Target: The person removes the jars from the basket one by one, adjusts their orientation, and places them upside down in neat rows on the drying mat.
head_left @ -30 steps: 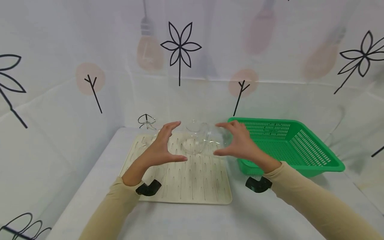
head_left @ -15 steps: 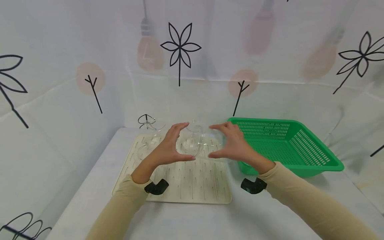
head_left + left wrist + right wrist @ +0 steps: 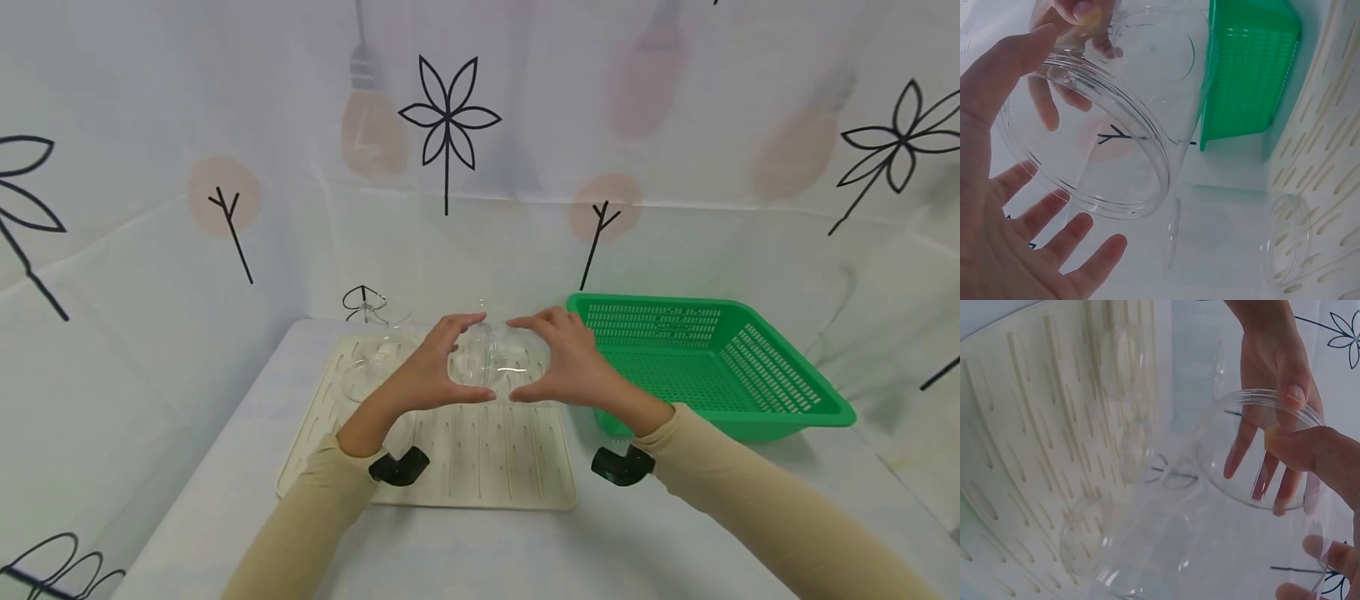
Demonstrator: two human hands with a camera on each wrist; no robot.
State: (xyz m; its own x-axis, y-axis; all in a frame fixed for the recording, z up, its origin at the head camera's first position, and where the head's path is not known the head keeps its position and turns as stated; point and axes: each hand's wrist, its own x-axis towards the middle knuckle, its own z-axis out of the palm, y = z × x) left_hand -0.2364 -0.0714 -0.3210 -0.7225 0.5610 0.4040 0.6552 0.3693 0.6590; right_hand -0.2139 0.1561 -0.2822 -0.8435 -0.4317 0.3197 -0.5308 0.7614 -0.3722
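Note:
My right hand (image 3: pixel 570 362) grips a clear wide-mouthed plastic jar (image 3: pixel 517 354), held on its side above the mat. Its thumb (image 3: pixel 1291 447) lies on the jar's wall, with the fingers around the far side. The ridged rim (image 3: pixel 1147 150) of the jar faces my left palm. My left hand (image 3: pixel 431 371) curves around this rim without a visible squeeze: its thumb (image 3: pixel 1029 50) is right at the edge, and the fingers are spread and fairly straight along the lower edge. In the right wrist view the left hand's fingers show through the clear plastic.
Several clear containers stand on the ribbed cream drying mat (image 3: pixel 465 467); one clear container (image 3: pixel 1222 237) shows well in the left wrist view. A green perforated basket (image 3: pixel 720 417) stands to the right. A patterned white curtain (image 3: pixel 525 150) hangs behind the table (image 3: pixel 480 558).
Both hands have come closer together, the left moving right and the right moving left with the jar. The jar's rim has turned toward the left palm.

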